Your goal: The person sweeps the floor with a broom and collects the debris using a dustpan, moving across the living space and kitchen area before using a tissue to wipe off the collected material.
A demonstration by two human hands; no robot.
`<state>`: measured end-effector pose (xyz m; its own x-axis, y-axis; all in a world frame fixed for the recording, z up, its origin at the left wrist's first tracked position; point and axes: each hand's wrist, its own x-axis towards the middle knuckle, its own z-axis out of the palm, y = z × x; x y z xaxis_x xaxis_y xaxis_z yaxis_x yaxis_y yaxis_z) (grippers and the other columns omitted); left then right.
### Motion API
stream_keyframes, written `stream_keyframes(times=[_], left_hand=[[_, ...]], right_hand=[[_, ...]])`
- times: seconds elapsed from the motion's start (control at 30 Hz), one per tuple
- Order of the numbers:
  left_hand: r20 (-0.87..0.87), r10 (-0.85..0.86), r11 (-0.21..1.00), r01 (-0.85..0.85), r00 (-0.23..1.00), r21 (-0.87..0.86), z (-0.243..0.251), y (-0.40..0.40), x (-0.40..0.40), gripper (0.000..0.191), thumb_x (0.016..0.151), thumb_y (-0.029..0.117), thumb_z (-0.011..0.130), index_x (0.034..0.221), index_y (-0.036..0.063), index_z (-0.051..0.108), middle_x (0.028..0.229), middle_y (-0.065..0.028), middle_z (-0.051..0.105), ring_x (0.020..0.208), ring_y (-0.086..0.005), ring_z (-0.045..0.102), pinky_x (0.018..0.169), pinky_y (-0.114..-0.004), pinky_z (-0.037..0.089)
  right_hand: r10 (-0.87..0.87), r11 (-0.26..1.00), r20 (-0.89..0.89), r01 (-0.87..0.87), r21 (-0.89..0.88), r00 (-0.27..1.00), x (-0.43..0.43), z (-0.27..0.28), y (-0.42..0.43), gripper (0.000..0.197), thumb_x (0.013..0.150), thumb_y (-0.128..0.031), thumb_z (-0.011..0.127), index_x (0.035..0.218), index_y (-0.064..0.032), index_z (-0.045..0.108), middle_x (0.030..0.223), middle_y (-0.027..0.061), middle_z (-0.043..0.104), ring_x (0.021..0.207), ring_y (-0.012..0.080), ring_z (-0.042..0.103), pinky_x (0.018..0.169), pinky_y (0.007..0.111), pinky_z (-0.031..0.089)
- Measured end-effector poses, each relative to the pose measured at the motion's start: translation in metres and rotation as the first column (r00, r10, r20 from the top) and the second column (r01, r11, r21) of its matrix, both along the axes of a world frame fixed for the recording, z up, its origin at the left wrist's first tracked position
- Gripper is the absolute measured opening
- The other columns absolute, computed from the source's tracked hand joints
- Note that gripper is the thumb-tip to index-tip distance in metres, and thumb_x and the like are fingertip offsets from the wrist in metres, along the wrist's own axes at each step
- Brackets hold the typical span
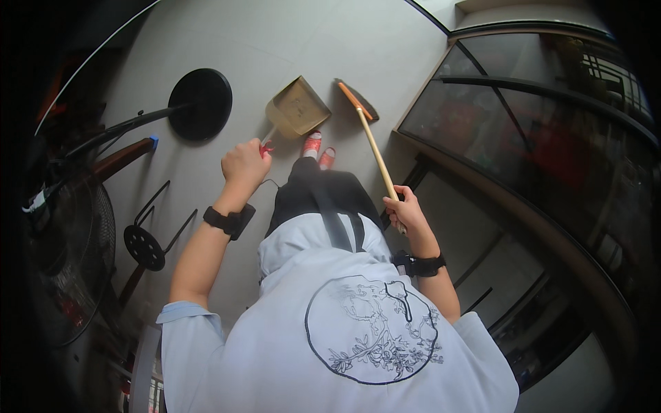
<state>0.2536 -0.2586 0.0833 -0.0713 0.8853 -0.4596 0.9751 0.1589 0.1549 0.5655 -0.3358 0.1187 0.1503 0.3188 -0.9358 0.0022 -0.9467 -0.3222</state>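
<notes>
A long-handled dustpan (295, 109) is tilted above or on the pale floor, just ahead of the red shoes, with a little dark debris in its pan. My left hand (247, 164) grips the top of its handle, where a red piece shows beside the fingers. My right hand (406, 209) is closed around the upper end of a broom's light-coloured stick (378, 155). The broom head (358, 101), orange with dark bristles, rests to the right of the dustpan, apart from it. Whether the dustpan touches the floor I cannot tell.
On the left stand a pedestal fan's round black base (202, 104), a brown wooden leg (124, 157) with a blue cap and a small black stool (145, 247). A glass-fronted cabinet (485, 118) runs along the right. Pale floor (268, 36) stretches ahead.
</notes>
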Motion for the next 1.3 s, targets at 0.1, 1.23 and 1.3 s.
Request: stream_keyframes(times=[0.1,1.23,1.3], left_hand=[[-0.023,0.015,1.0,-0.015,1.0,0.001,0.001,-0.001,-0.002,0.018,0.064,0.026,0.056,0.073,0.0117,0.061,0.061,-0.0093,0.059,0.057,-0.0273,0.057,0.052,-0.036,0.046],[-0.028,0.309,0.946,-0.311,0.95,-0.095,0.024,-0.059,-0.029,0.023,0.065,0.029,0.055,0.076,0.0102,0.061,0.07,-0.0103,0.06,0.067,-0.0283,0.058,0.06,-0.036,0.045],[-0.049,0.305,0.95,-0.308,0.951,-0.057,0.024,-0.063,-0.032,0.024,0.064,0.03,0.056,0.077,0.0101,0.061,0.071,-0.0101,0.061,0.068,-0.0276,0.058,0.061,-0.036,0.046]], right_hand=[[-0.139,0.99,-0.161,0.134,-0.041,0.977,0.009,0.023,0.001,0.035,0.074,-0.006,0.056,0.105,-0.0047,0.039,0.057,0.0012,0.043,0.041,0.0068,0.036,0.035,0.021,0.028],[0.6,0.796,0.188,-0.605,-0.034,0.778,0.008,0.011,-0.043,0.042,0.069,-0.012,0.057,0.108,-0.0051,0.042,0.079,0.019,0.056,0.073,0.0271,0.057,0.066,0.033,0.044],[0.6,0.782,0.24,-0.623,0.025,0.763,0.005,0.032,-0.04,0.042,0.069,-0.013,0.058,0.108,-0.0051,0.043,0.076,0.0172,0.056,0.069,0.0242,0.056,0.064,0.031,0.044]])
